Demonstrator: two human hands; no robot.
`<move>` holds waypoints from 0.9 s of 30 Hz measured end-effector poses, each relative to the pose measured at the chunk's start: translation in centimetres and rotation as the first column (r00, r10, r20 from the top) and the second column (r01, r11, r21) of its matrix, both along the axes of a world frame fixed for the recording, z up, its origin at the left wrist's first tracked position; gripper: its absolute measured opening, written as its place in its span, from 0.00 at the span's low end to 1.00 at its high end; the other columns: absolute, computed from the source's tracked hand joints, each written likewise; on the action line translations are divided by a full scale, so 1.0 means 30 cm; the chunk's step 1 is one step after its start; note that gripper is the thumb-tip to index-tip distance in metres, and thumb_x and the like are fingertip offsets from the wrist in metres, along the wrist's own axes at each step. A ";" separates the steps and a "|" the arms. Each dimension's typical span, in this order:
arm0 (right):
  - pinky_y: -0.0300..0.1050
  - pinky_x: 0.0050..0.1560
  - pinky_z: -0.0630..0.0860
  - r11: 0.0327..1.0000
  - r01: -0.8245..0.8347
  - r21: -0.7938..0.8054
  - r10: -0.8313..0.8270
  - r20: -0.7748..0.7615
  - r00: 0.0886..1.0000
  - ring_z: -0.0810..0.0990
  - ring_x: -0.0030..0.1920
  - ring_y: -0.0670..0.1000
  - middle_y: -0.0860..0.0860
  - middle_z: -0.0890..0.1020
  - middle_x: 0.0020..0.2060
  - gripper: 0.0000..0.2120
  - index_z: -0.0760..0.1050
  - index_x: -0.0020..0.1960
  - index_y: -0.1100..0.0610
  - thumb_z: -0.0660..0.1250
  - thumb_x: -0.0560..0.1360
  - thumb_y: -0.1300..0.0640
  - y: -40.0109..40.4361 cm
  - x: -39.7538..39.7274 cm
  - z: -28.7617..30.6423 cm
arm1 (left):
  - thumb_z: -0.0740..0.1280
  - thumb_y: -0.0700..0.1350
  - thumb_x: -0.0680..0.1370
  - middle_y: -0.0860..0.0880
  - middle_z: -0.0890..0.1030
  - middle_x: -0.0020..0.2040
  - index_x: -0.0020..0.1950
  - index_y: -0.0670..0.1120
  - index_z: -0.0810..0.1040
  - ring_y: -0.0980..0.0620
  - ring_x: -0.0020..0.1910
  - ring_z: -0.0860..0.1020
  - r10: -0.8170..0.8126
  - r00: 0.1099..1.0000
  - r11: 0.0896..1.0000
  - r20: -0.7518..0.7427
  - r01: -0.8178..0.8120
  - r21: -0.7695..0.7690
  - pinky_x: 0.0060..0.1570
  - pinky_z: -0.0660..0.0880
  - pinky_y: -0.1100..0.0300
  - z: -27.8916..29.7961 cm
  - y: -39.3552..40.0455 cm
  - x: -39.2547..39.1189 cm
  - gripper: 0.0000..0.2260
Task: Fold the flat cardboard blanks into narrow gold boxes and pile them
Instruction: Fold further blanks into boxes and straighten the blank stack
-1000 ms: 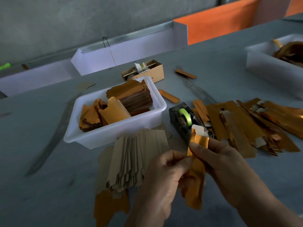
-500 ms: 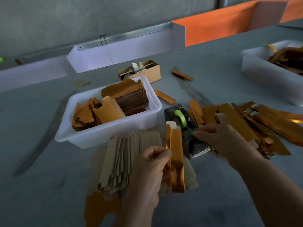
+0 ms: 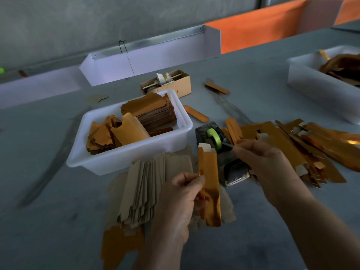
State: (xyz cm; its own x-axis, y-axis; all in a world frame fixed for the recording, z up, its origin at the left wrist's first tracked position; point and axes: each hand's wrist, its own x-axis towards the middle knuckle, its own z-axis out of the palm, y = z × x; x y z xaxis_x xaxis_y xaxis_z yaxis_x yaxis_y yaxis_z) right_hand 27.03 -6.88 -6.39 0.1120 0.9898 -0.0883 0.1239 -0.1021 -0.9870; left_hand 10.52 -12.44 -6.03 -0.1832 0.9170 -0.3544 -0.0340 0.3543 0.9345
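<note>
Right, widest first: the grey table [image 3: 58,221] carries it all, with a white tub [image 3: 126,158] of gold stock sitting left of centre and a second tub [image 3: 315,94] off to the far right. Between you and the near tub lies a fanned stack of brown blanks [image 3: 148,190], plain side up. To your right, the pile [image 3: 303,147] of finished gold boxes spreads across the table. Dead centre sits the tape dispenser [image 3: 220,152], green roll on top.

Now the piece in play: your left hand [image 3: 175,203] pinches the half-formed box [image 3: 209,186] at its left edge, thumb and forefinger closed on it about midway. Its long axis runs nearly upright, white tab at the top, held above the blanks and just left of the dispenser.

Your right hand [image 3: 268,166] is at the dispenser, fingertips drawn together on what looks like the tape end, though the strip itself is too faint to confirm. So the box lies just left of those fingers and close by; a short sideways carry should bring tape to its seam.
</note>
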 end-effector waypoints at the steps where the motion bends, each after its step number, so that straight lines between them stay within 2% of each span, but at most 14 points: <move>1: 0.43 0.38 0.73 0.998 0.021 0.058 -0.026 0.099 0.995 0.77 0.39 0.46 0.44 0.78 0.39 0.05 0.78 0.39 0.50 0.68 0.74 0.56 -0.010 0.002 -0.002 | 0.70 0.44 0.75 0.44 0.84 0.39 0.45 0.43 0.81 0.51 0.35 0.81 0.004 1.000 1.000 0.010 -0.004 -0.003 0.37 0.78 0.59 0.000 0.002 -0.002 0.04; 4: 0.41 0.38 0.72 0.989 0.046 0.142 -0.082 0.263 0.961 0.75 0.39 0.42 0.38 0.75 0.39 0.08 0.77 0.35 0.50 0.69 0.73 0.57 -0.044 -0.003 -0.008 | 0.69 0.43 0.75 0.45 0.83 0.37 0.44 0.42 0.81 0.52 0.33 0.80 0.009 0.999 1.000 0.035 -0.010 0.006 0.34 0.77 0.61 0.006 0.007 -0.003 0.04; 6: 0.39 0.39 0.72 0.990 0.045 0.134 -0.087 0.330 0.940 0.76 0.41 0.43 0.40 0.77 0.42 0.07 0.77 0.36 0.51 0.69 0.73 0.57 -0.056 -0.004 -0.033 | 0.68 0.42 0.76 0.46 0.82 0.36 0.43 0.43 0.80 0.54 0.32 0.80 0.003 0.999 0.999 0.038 -0.004 0.035 0.32 0.75 0.64 0.014 0.009 0.000 0.04; 8: 0.43 0.45 0.74 0.991 0.059 0.119 -0.101 0.380 0.920 0.77 0.46 0.46 0.46 0.78 0.50 0.05 0.78 0.38 0.54 0.69 0.73 0.57 -0.057 -0.005 -0.056 | 0.67 0.42 0.77 0.45 0.81 0.36 0.42 0.43 0.79 0.53 0.33 0.78 -0.023 0.999 0.997 0.039 0.020 0.070 0.32 0.74 0.65 0.024 0.011 0.009 0.05; 10: 0.44 0.47 0.73 0.990 0.080 0.117 -0.120 0.394 0.911 0.77 0.50 0.48 0.47 0.77 0.54 0.05 0.79 0.39 0.55 0.69 0.73 0.57 -0.058 -0.008 -0.069 | 0.67 0.43 0.77 0.44 0.81 0.37 0.43 0.43 0.79 0.51 0.34 0.76 -0.059 0.998 0.993 0.027 0.057 0.100 0.32 0.72 0.64 0.035 0.018 0.027 0.05; 12: 0.43 0.48 0.72 0.987 0.087 0.134 -0.135 0.407 0.904 0.76 0.51 0.48 0.48 0.77 0.55 0.04 0.80 0.40 0.56 0.69 0.73 0.57 -0.060 -0.011 -0.076 | 0.67 0.44 0.77 0.46 0.80 0.35 0.42 0.44 0.78 0.55 0.30 0.75 -0.097 0.995 0.988 0.010 0.096 0.118 0.30 0.71 0.65 0.040 0.032 0.053 0.05; 14: 0.44 0.49 0.73 0.986 0.082 0.148 -0.136 0.405 0.904 0.76 0.51 0.48 0.47 0.77 0.53 0.04 0.80 0.39 0.56 0.70 0.73 0.57 -0.062 -0.014 -0.081 | 0.67 0.44 0.78 0.52 0.78 0.30 0.42 0.45 0.78 0.59 0.26 0.72 -0.134 0.991 0.983 0.006 0.132 0.125 0.27 0.69 0.68 0.043 0.052 0.086 0.05; 16: 0.40 0.45 0.73 0.984 0.093 0.154 -0.145 0.379 0.914 0.75 0.48 0.46 0.44 0.75 0.50 0.05 0.78 0.39 0.52 0.69 0.73 0.57 -0.064 -0.017 -0.084 | 0.67 0.44 0.78 0.54 0.76 0.30 0.42 0.46 0.77 0.62 0.24 0.71 -0.167 0.986 0.978 0.001 0.166 0.127 0.26 0.69 0.70 0.043 0.075 0.119 0.05; 18: 0.35 0.41 0.68 0.982 0.107 0.157 -0.160 0.375 0.913 0.73 0.45 0.43 0.41 0.72 0.48 0.02 0.79 0.44 0.51 0.69 0.74 0.57 -0.062 -0.017 -0.093 | 0.67 0.44 0.78 0.53 0.77 0.32 0.42 0.47 0.77 0.62 0.24 0.72 -0.185 0.983 0.975 -0.017 0.185 0.123 0.26 0.69 0.70 0.037 0.098 0.143 0.05; 20: 0.35 0.40 0.67 0.981 0.108 0.162 -0.165 0.399 0.902 0.72 0.46 0.43 0.41 0.71 0.49 0.03 0.79 0.47 0.52 0.68 0.74 0.56 -0.061 -0.015 -0.105 | 0.67 0.43 0.78 0.51 0.77 0.34 0.42 0.47 0.77 0.62 0.25 0.72 -0.186 0.982 0.977 -0.040 0.189 0.102 0.25 0.69 0.70 0.028 0.115 0.155 0.05; 24: 0.36 0.42 0.68 0.981 0.097 0.170 -0.156 0.378 0.912 0.72 0.45 0.41 0.41 0.72 0.49 0.01 0.78 0.45 0.50 0.69 0.73 0.55 -0.062 -0.016 -0.110 | 0.67 0.43 0.78 0.50 0.78 0.34 0.43 0.47 0.78 0.61 0.25 0.73 -0.173 0.984 0.982 -0.028 0.175 0.074 0.25 0.69 0.70 0.013 0.127 0.154 0.04; 27: 0.37 0.44 0.70 0.981 0.084 0.174 -0.147 0.386 0.911 0.73 0.46 0.42 0.41 0.72 0.49 0.02 0.78 0.46 0.52 0.68 0.73 0.56 -0.065 -0.011 -0.110 | 0.68 0.44 0.78 0.51 0.78 0.33 0.42 0.48 0.78 0.62 0.24 0.73 -0.166 0.986 0.984 -0.027 0.167 0.055 0.24 0.70 0.70 0.013 0.128 0.155 0.05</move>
